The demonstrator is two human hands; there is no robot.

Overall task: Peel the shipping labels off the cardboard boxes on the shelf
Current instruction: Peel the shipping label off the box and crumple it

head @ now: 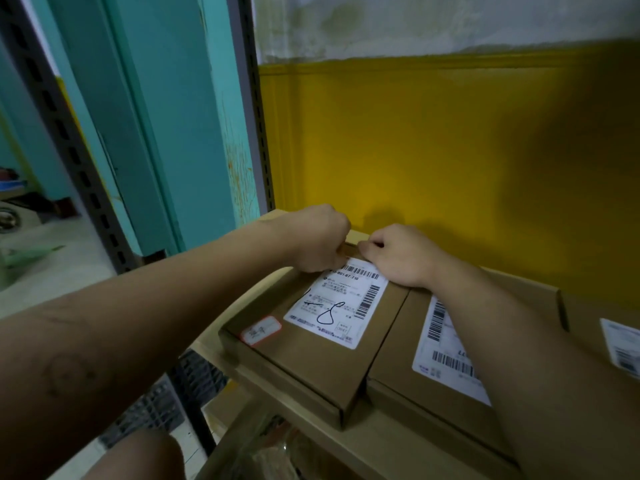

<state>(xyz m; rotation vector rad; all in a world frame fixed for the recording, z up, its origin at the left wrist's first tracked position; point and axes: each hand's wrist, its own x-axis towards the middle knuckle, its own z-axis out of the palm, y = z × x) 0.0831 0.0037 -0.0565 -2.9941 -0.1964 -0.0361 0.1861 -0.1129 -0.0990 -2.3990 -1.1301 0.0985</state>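
head view: left hand (320,239) and right hand (398,254) curl side by side at the far edge of the shipping label (339,303) on the end cardboard box (304,368). i cannot tell if either pinches paper. nearer than the grip, the label lies flat. a hasty pull could tear it, leaving scraps stuck.

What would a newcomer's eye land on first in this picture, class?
The left hand and right hand meet, fingers curled, at the far edge of a white shipping label on the leftmost cardboard box, mid-frame. Behind them glows a bright yellow wall.
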